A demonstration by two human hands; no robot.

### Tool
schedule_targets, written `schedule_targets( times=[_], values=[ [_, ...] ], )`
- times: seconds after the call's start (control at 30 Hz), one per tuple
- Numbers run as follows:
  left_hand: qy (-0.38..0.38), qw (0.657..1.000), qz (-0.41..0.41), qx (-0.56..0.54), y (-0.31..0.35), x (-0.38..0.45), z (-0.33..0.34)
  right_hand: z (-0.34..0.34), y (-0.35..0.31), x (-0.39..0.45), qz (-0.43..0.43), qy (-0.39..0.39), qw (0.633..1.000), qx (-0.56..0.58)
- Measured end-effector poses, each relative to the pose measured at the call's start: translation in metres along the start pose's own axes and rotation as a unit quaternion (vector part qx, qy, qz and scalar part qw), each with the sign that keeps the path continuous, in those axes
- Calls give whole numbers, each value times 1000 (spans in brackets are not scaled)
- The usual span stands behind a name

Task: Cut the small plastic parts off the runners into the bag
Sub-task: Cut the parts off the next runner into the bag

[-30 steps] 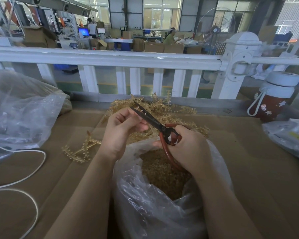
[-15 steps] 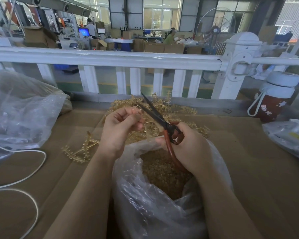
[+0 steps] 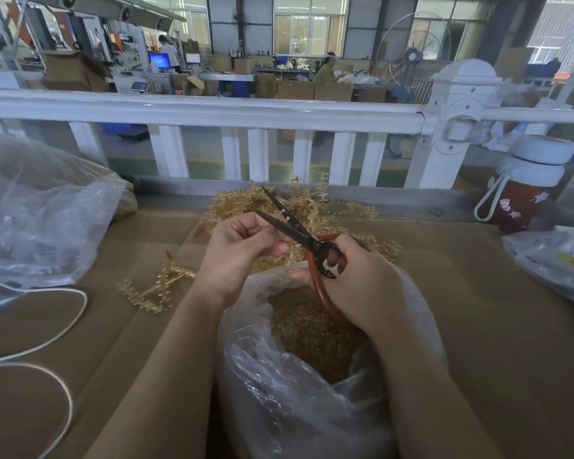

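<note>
Daylight is pouring in through the far windows (image 3: 307,26), which are glaring almost white, while the near cardboard surface (image 3: 497,326) is sitting in soft, even, dimmer light with only faint shadows. The clear bag (image 3: 299,409) is catching pale sheen. The wide lens is bowing the white railing (image 3: 199,111) and stretching the edges; the background is looking slightly hazy.

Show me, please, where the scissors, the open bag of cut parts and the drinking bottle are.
scissors (image 3: 297,231): head view, on the dark blades near the pivot.
bag (image 3: 299,412): head view, on its clear front wall.
bottle (image 3: 524,202): head view, on its red body.
</note>
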State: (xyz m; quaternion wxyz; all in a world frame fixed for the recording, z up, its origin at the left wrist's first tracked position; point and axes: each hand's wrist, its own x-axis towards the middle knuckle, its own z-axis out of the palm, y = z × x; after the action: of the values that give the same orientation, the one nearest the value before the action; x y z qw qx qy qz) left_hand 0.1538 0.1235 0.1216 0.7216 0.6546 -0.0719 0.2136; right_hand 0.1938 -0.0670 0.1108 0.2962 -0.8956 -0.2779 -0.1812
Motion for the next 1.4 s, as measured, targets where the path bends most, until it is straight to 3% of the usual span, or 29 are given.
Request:
schedule_targets(
  times=[0.4, 0.7, 1.4],
  values=[
    [-22, 999, -3, -43, -5, 0, -1, 17, 10, 2, -14, 63, 997, 46],
    [-19, 996, -12, -91, 1, 0, -1, 16, 10, 3, -16, 52, 997, 54],
    [24, 999, 23, -18, -1, 0, 2, 13, 8, 2, -19, 37, 995, 95]
  ],
)
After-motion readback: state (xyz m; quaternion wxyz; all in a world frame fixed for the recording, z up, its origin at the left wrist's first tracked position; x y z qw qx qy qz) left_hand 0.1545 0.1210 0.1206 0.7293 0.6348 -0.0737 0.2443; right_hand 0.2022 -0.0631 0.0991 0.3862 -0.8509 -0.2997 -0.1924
